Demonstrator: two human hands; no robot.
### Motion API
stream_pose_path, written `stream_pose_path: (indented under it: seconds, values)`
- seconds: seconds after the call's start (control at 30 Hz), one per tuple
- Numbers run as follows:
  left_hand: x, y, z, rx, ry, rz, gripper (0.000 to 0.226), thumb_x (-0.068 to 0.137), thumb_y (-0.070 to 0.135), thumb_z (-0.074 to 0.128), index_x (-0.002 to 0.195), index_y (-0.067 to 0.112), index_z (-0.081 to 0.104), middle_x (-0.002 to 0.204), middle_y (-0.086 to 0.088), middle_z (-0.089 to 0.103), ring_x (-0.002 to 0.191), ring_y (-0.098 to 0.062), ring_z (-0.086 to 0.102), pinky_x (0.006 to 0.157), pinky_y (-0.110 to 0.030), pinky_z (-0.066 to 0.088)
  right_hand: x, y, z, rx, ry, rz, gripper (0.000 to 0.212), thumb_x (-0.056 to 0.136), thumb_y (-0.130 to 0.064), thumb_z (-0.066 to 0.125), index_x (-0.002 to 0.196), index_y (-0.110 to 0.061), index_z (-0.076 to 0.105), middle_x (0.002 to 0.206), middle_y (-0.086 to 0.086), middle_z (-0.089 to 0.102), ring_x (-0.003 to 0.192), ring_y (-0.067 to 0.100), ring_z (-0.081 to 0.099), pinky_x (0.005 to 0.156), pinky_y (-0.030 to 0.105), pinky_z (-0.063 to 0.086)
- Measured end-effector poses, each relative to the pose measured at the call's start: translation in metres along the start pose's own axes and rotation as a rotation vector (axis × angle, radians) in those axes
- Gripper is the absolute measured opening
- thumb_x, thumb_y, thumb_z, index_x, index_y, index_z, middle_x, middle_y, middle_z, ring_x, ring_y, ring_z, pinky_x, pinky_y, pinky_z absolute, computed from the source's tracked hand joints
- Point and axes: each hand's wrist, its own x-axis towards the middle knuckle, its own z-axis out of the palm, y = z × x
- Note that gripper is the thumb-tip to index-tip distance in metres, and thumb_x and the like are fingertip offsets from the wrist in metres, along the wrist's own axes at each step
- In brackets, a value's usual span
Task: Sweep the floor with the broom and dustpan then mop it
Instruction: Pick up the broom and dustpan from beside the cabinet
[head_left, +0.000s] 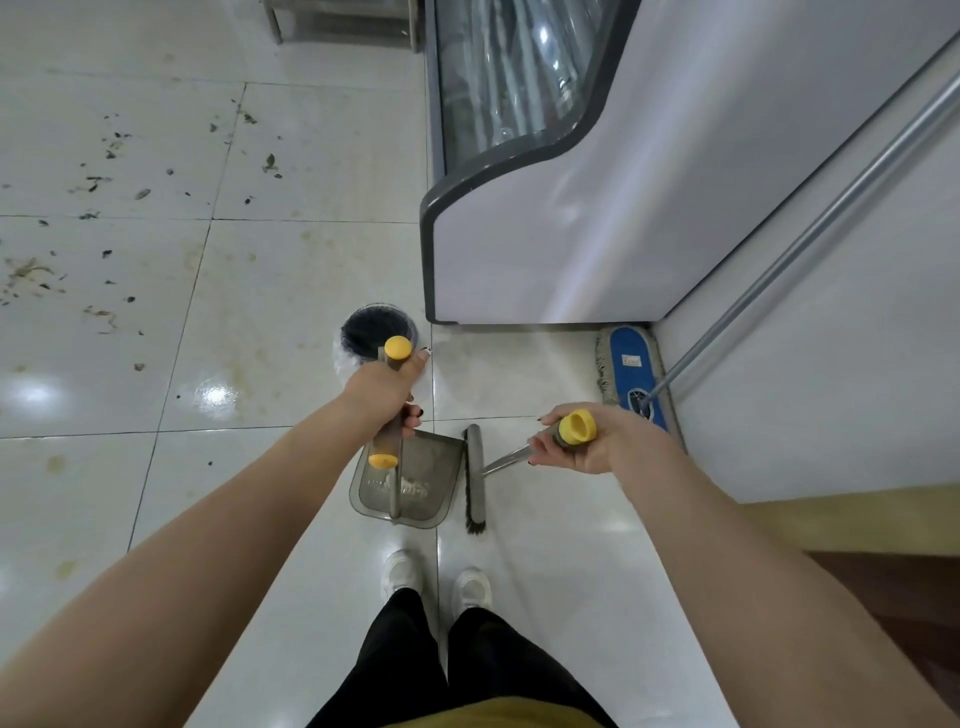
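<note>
Beside cabinet corner (432, 291) — left grip (387, 388) clasps dustpan (418, 488) handle, right grip (605, 444) clasps broom (474, 478) — open littered floor (171, 322) leftward.

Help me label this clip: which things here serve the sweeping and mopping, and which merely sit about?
Job: dustpan, held by the left hand; broom, held by the right hand; mop; scattered debris.
Bystanders: display cooler; round black bin; metal rack.

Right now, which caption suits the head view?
Left hand grips the dustpan, right hand the broom; debris lies scattered ahead.
</note>
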Motion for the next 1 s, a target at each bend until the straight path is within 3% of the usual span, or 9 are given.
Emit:
stream_pose_path:
  seconds: [0.17, 0.33, 0.57, 0.83, 1.0]
  values:
    - [0.002, -0.003, -0.008, -0.011, -0.013, 0.003, 0.046, 0.095, 0.046, 0.047, 0.077, 0.004, 0.045, 0.061, -0.012, 0.048, 0.024, -0.009, 0.044, 0.034, -0.015, 0.044, 0.029, 0.024, 0.013, 0.038, -0.043, 0.065, 0.009, 0.093, 0.001, 0.048, 0.098, 0.008, 0.05, 0.092, 0.025, 0.049, 0.072, 0.021, 0.058, 0.041, 0.024, 0.054]
    - [0.005, -0.008, -0.008, 0.016, -0.016, 0.016, 0.047, 0.095, 0.047, 0.047, 0.069, 0.007, 0.044, 0.059, -0.009, 0.048, 0.027, -0.01, 0.045, 0.037, -0.018, 0.045, 0.043, 0.033, 0.024, 0.071, -0.062, 0.172, 0.007, 0.093, -0.002, 0.041, 0.091, 0.004, 0.046, 0.078, 0.014, 0.045, 0.033, 0.016, 0.05, 0.032, 0.019, 0.045]
    - [0.006, -0.025, -0.014, 0.062, 0.124, 0.001, 0.054, 0.093, 0.051, 0.048, 0.066, 0.004, 0.045, 0.049, -0.007, 0.049, 0.025, -0.012, 0.04, 0.036, -0.017, 0.04, 0.036, 0.03, 0.025, 0.125, -0.072, 0.135, 0.017, 0.093, -0.005, 0.052, 0.079, -0.002, 0.044, 0.066, 0.007, 0.04, 0.029, 0.016, 0.047, 0.031, 0.019, 0.044]
    - [-0.01, -0.048, -0.023, -0.324, -0.054, 0.003, 0.04, 0.092, 0.037, 0.057, 0.072, 0.006, 0.044, 0.056, -0.008, 0.046, 0.037, -0.014, 0.047, 0.042, -0.021, 0.048, 0.018, 0.026, 0.027, -0.107, -0.067, 0.131, 0.015, 0.092, -0.005, 0.052, 0.078, -0.002, 0.046, 0.067, 0.009, 0.044, 0.031, 0.016, 0.05, 0.031, 0.019, 0.045]
    - [-0.026, -0.074, -0.03, -0.539, -0.007, -0.024, 0.039, 0.09, 0.038, 0.06, 0.071, 0.008, 0.045, 0.053, -0.006, 0.047, 0.038, -0.013, 0.049, 0.042, -0.02, 0.047, 0.005, 0.026, 0.038, -0.213, -0.058, 0.08, 0.024, 0.094, -0.007, 0.049, 0.07, -0.005, 0.046, 0.046, 0.01, 0.045, 0.027, 0.015, 0.047, 0.032, 0.015, 0.044]
